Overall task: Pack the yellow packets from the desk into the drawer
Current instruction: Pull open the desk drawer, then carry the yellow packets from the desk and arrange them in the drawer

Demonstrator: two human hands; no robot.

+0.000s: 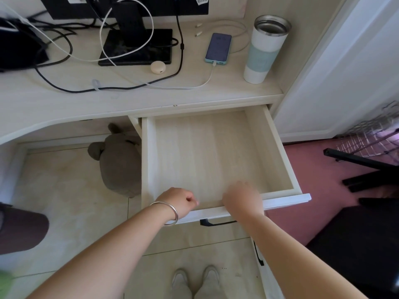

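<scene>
The drawer [278, 152] under the desk is pulled out wide, and its pale wooden floor is bare. No yellow packet shows anywhere in view. My left hand [179, 203], with a silver bracelet on the wrist, reaches over the drawer's front panel [287, 200] near its left corner, fingers curled down inside. My right hand [243, 199] lies over the same panel near the middle, slightly blurred, its fingers bent down into the drawer. Both hands seem hooked on the panel's top edge; the fingertips are hidden.
On the desk [64, 104] stand a monitor base [138, 48], tangled cables, an earbud case [158, 67], a charging phone [218, 48] and a tumbler [265, 48]. A grey plush toy [118, 160] sits under the desk. A black chair [367, 244] is at the right.
</scene>
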